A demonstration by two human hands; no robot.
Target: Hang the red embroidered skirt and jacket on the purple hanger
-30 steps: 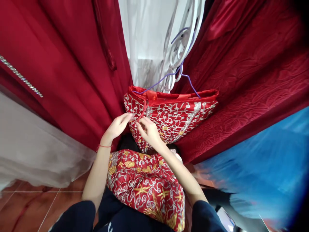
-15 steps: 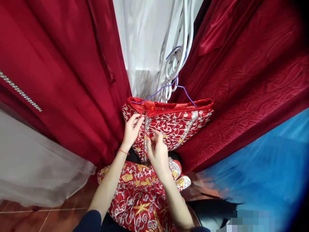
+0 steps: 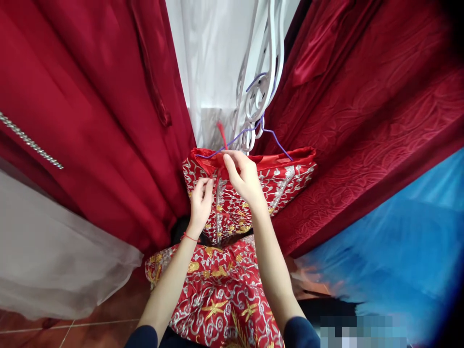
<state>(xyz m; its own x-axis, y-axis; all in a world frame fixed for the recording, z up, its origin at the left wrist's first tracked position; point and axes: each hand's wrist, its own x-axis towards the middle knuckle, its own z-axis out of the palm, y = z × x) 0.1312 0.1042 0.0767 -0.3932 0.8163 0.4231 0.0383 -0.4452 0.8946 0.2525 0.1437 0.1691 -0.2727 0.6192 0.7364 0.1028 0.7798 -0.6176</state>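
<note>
A red embroidered garment (image 3: 286, 180) with silver and gold patterns hangs on a purple wire hanger (image 3: 275, 139) from a white scrolled rack (image 3: 266, 82). My right hand (image 3: 244, 176) is at the garment's top edge, fingers pinched on a thin red cord (image 3: 222, 135) whose end sticks up above the waistband. Just below and to the left, my left hand (image 3: 201, 203) has its fingers closed against the embroidered cloth beside the cord's lower run. More of the same embroidered cloth (image 3: 221, 295) hangs below between my forearms.
Dark red satin dresses (image 3: 90, 106) hang close on the left, a red textured dress (image 3: 377, 121) on the right. A white tulle skirt (image 3: 54, 251) spreads at the lower left, blue fabric (image 3: 391, 251) at the lower right. Brown floor tiles (image 3: 83, 331) show below.
My right hand rose from the garment's middle to its top edge, pulling the red cord upward. My left hand dropped slightly from the waistband to the cloth below.
</note>
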